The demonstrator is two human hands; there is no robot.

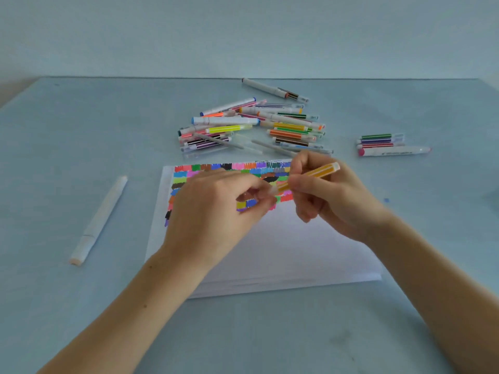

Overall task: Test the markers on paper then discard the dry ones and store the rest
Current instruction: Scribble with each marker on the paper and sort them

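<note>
Both hands grip the yellow marker (310,175), right hand (328,197) on its barrel, left hand (216,209) seemingly pinching its cap, over the paper (283,247), with bare sheet nearer the person and the marker pile (251,125) beyond.

We find no text we can read, dark printing on the pink-capped marker (394,151) too blurred, faint scribble at the paper's (297,247) top edge illegible
</note>
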